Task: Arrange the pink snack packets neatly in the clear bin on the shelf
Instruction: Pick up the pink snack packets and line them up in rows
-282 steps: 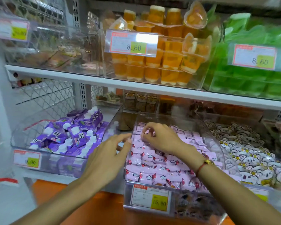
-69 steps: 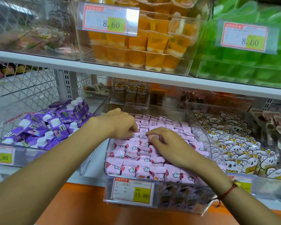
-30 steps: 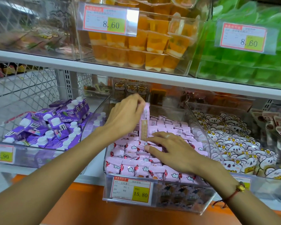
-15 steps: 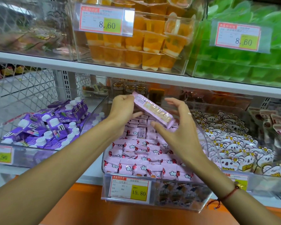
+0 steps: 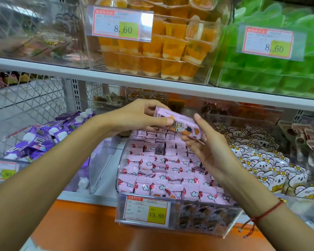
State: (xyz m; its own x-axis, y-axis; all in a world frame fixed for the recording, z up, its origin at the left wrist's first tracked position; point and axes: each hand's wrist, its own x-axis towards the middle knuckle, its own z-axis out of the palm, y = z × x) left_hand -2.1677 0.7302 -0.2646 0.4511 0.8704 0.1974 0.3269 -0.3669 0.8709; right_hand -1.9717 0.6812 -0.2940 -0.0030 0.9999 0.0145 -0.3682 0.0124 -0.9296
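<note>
We hold one pink snack packet point(image 5: 178, 124) above the clear bin point(image 5: 203, 219), its long axis slanting from upper left down to lower right; its printed face is too blurred to read. Our left hand point(image 5: 140, 115) pinches the upper-left end, and our right hand point(image 5: 206, 144) curls around the lower-right end. The bin's price tag point(image 5: 146, 210) reads 15.80. Above, tags on the orange jelly cups point(image 5: 158, 51) and the green bin point(image 5: 272, 69) both read 8.60.
</note>
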